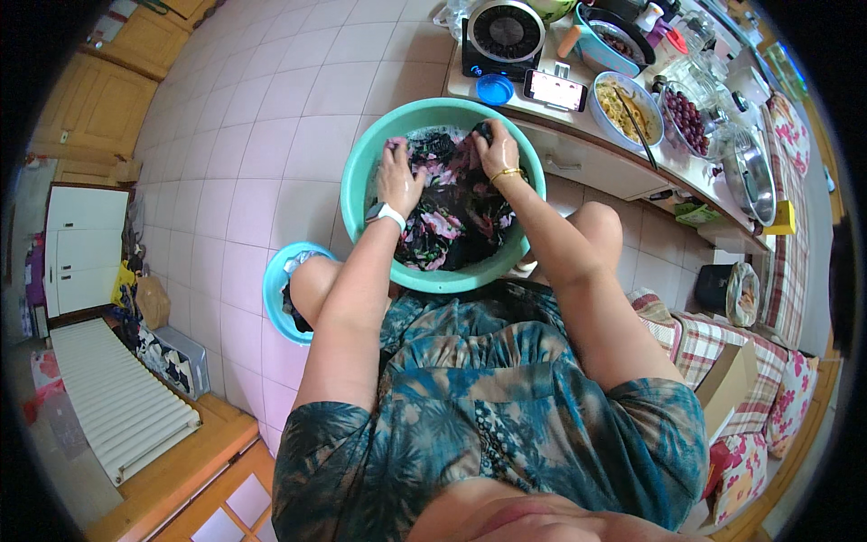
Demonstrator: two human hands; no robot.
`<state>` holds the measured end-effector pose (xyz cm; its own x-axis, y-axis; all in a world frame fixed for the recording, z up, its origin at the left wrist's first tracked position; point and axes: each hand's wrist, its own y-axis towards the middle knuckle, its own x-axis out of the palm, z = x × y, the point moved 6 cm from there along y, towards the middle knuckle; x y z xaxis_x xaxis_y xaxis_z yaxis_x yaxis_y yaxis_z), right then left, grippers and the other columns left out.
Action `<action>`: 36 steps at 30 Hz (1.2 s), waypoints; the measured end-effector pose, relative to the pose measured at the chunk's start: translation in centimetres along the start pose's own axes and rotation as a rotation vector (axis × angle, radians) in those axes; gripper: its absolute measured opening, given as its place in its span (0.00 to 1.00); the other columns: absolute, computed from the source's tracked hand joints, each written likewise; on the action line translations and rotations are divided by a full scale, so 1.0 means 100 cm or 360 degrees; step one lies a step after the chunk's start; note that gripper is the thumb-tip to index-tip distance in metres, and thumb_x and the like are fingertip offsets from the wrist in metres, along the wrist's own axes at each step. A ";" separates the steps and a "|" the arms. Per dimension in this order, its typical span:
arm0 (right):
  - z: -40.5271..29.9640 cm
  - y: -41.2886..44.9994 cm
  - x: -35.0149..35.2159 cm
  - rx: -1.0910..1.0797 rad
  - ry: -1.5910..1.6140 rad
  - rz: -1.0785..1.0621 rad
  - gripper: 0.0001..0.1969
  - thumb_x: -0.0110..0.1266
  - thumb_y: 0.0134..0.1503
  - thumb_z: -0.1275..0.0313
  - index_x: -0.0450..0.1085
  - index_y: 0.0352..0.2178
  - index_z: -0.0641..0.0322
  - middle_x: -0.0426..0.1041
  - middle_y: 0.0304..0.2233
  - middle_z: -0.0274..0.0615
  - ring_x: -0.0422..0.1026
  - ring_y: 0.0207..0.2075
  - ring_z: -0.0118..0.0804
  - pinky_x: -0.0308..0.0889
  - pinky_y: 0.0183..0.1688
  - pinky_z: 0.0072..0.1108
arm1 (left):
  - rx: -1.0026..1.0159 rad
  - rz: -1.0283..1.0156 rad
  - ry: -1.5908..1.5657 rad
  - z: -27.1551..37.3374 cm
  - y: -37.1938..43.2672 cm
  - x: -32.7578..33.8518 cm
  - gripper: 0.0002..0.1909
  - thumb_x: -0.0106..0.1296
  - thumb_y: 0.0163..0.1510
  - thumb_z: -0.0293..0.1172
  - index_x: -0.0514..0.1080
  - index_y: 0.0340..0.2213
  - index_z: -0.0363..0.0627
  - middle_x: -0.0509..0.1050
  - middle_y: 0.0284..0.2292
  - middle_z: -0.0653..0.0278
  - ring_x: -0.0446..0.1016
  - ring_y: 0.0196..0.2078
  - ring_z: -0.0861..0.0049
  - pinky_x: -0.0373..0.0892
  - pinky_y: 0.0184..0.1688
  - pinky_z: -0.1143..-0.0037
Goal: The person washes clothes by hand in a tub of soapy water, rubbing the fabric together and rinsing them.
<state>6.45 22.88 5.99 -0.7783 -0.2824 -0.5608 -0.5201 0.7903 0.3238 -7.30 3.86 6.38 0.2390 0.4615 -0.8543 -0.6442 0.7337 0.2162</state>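
Observation:
A large green plastic basin (443,281) stands before me, with a wet dark cloth printed with pink flowers (443,223) lying in sudsy water. My left hand (401,177), a watch with a white band on its wrist, reaches into the basin's left side, its fingertips on a pinkish part of the cloth. My right hand (500,150), below a gold-coloured bracelet, is closed around a dark bunch of the cloth at the upper right, near the rim. Both hands look wet.
A blue basin (269,298) holding dark cloth stands by my left knee. On the table (455,78) are an electric cooktop (506,34), a phone (555,91), a blue lid (495,89), a noodle bowl (626,112) with chopsticks, and grapes (685,122). A bin (714,288) stands at right.

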 end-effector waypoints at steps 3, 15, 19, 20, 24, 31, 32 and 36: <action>0.006 -0.006 0.028 -0.0269 -0.0083 -0.0343 0.20 0.60 0.53 0.60 0.69 0.45 0.56 0.70 0.44 0.53 0.69 0.48 0.57 0.66 0.50 0.38 | 0.0063 -0.0369 0.0340 -0.002 -0.001 0.039 0.42 0.56 0.54 0.45 0.50 0.65 0.51 0.55 0.61 0.37 0.53 0.65 0.47 0.53 0.64 0.56; 0.082 -0.034 0.116 0.0004 -0.0532 -0.0827 0.14 0.52 0.55 0.70 0.70 0.44 0.58 0.75 0.38 0.55 0.74 0.42 0.58 0.68 0.48 0.41 | 0.0048 -0.0700 0.0655 -0.023 -0.007 0.106 0.31 0.46 0.54 0.29 0.57 0.60 0.38 0.73 0.44 0.42 0.71 0.50 0.48 0.68 0.51 0.58; 0.108 -0.024 0.113 0.0210 -0.0421 -0.0721 0.14 0.51 0.51 0.77 0.72 0.41 0.58 0.75 0.38 0.57 0.74 0.42 0.58 0.67 0.47 0.43 | 0.0051 -0.0719 0.0305 0.002 0.011 0.096 0.25 0.47 0.56 0.32 0.64 0.54 0.35 0.77 0.35 0.41 0.77 0.39 0.49 0.72 0.43 0.56; 0.084 -0.025 0.114 0.0206 -0.0476 -0.0744 0.14 0.52 0.49 0.78 0.73 0.40 0.58 0.75 0.38 0.56 0.73 0.42 0.58 0.67 0.47 0.43 | 0.0018 -0.0674 0.0192 -0.020 0.009 0.095 0.29 0.51 0.57 0.40 0.62 0.54 0.33 0.77 0.34 0.39 0.77 0.38 0.46 0.72 0.44 0.56; -0.004 -0.024 0.059 -0.0126 -0.0214 -0.0254 0.18 0.54 0.38 0.83 0.72 0.35 0.57 0.69 0.34 0.48 0.67 0.44 0.56 0.65 0.45 0.40 | -0.0757 0.0014 -0.1151 -0.066 0.002 0.073 0.41 0.58 0.55 0.49 0.54 0.60 0.34 0.68 0.52 0.44 0.70 0.52 0.57 0.66 0.54 0.64; -0.100 -0.091 0.033 -0.0270 0.0593 -0.0480 0.10 0.53 0.52 0.79 0.71 0.38 0.64 0.73 0.37 0.50 0.72 0.42 0.51 0.66 0.48 0.32 | -0.1493 -0.0393 -0.2795 0.010 0.000 0.043 0.33 0.46 0.59 0.59 0.67 0.54 0.46 0.74 0.47 0.59 0.75 0.44 0.64 0.72 0.47 0.63; -0.113 -0.098 0.029 -0.0210 0.0689 -0.0515 0.10 0.54 0.50 0.78 0.70 0.37 0.64 0.72 0.36 0.50 0.72 0.42 0.52 0.66 0.48 0.33 | -0.1369 -0.0425 -0.2740 -0.007 0.002 0.054 0.33 0.47 0.58 0.60 0.66 0.54 0.46 0.74 0.47 0.59 0.76 0.41 0.66 0.73 0.43 0.63; -0.131 -0.110 0.017 -0.0224 0.0709 -0.0512 0.07 0.56 0.50 0.73 0.69 0.32 0.63 0.73 0.31 0.47 0.72 0.38 0.51 0.67 0.44 0.34 | -0.1529 -0.0746 -0.2601 -0.018 -0.023 0.072 0.26 0.49 0.59 0.55 0.70 0.49 0.49 0.75 0.43 0.62 0.76 0.39 0.68 0.73 0.42 0.65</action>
<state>6.31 6.56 11.46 -0.6301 -0.7234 -0.2823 -0.7739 0.5549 0.3051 -5.42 4.57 -1.09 0.4520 0.7006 0.5521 -0.3224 0.7055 -0.6312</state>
